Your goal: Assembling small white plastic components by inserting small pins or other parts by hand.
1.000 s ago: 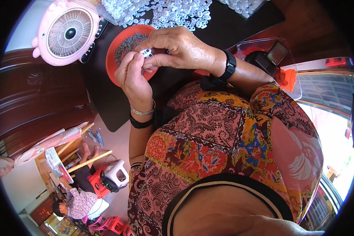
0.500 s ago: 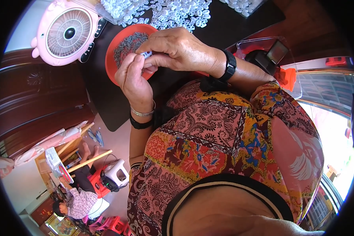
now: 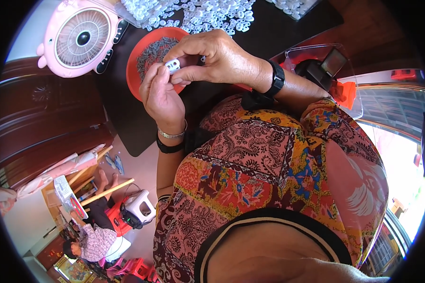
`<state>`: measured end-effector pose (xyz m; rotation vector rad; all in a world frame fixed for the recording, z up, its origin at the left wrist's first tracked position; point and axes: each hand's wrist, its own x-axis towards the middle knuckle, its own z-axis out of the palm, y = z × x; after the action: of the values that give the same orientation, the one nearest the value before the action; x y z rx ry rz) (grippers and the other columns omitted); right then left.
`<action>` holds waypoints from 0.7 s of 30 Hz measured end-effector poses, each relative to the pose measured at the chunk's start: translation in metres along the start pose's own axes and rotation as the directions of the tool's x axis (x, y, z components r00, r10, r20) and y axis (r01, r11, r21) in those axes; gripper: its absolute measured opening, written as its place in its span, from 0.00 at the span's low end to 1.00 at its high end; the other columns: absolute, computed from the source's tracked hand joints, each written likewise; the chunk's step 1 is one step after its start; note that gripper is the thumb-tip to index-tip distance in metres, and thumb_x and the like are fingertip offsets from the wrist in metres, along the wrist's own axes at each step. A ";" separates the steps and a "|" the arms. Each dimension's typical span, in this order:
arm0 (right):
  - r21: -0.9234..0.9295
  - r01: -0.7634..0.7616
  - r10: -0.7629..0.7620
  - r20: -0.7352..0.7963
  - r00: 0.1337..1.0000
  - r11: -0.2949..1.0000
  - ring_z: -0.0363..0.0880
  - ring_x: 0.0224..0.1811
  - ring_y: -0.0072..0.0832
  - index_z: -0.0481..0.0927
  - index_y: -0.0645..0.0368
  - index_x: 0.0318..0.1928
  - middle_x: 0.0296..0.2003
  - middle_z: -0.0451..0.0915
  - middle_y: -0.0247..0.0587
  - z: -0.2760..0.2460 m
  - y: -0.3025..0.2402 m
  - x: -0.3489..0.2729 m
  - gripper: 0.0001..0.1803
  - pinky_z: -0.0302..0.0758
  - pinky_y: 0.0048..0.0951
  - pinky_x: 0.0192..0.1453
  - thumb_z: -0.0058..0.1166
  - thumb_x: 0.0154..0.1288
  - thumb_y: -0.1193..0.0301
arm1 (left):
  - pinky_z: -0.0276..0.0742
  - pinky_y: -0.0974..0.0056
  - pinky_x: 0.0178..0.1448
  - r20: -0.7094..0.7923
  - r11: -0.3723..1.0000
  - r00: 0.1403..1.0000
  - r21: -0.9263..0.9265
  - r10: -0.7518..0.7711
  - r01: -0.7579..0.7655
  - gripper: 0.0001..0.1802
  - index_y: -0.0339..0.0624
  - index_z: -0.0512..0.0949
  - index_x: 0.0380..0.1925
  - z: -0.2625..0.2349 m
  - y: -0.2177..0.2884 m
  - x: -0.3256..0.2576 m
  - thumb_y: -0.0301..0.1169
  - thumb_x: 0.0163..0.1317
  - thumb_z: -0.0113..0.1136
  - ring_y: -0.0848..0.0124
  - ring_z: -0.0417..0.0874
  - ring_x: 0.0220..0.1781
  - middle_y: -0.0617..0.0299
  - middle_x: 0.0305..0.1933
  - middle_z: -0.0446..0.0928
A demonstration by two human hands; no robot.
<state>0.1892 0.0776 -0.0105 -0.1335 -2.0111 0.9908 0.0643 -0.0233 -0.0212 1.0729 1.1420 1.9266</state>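
Fingers (image 3: 161,75) pinching white clip (image 3: 173,65), red bowl (image 3: 136,66) beneath

Daylight floods the scene from the right, where the window (image 3: 387,108) is blown out to near white along the lower right rim. The hands over the black mat (image 3: 127,122) are evenly and brightly lit, with soft shadows falling to the left beneath them. The clear plastic box (image 3: 316,52) shows mild glare. Fisheye distortion bends the dark wooden cabinet (image 3: 38,127) and window frame toward the rim, and a black vignette rings the view. The centre is sharp; the far lower left is small and soft.
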 end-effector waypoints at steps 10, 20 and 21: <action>-0.166 0.125 -0.139 -0.076 0.987 0.978 0.82 0.31 0.31 0.82 0.54 0.40 0.33 0.82 0.35 0.004 -0.003 -0.002 0.17 0.79 0.29 0.35 0.68 0.50 0.64 | 0.59 0.72 0.33 -0.026 0.977 0.995 0.192 0.096 -0.089 0.10 0.34 0.69 0.23 0.007 0.005 0.002 0.25 0.63 0.49 0.80 0.63 0.28 0.67 0.25 0.67; -0.301 0.132 -0.138 0.002 0.990 0.944 0.81 0.30 0.39 0.77 0.57 0.36 0.27 0.79 0.42 0.007 -0.007 -0.006 0.11 0.78 0.34 0.33 0.61 0.55 0.65 | 0.58 0.72 0.25 -0.056 0.955 0.998 0.294 -0.029 0.044 0.13 0.34 0.69 0.18 0.004 0.008 0.000 0.28 0.60 0.49 0.80 0.63 0.19 0.67 0.17 0.66; -0.301 0.132 -0.138 0.003 0.990 0.944 0.81 0.30 0.39 0.77 0.57 0.36 0.27 0.79 0.42 0.008 -0.007 -0.007 0.11 0.78 0.34 0.33 0.61 0.55 0.65 | 0.58 0.72 0.24 -0.054 0.957 0.998 0.284 -0.039 0.053 0.13 0.34 0.69 0.18 0.003 0.007 0.000 0.28 0.60 0.48 0.79 0.64 0.18 0.66 0.16 0.66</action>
<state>0.1892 0.0654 -0.0128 -0.1654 -2.1135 0.5906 0.0662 -0.0252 -0.0137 1.1420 1.4941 1.7956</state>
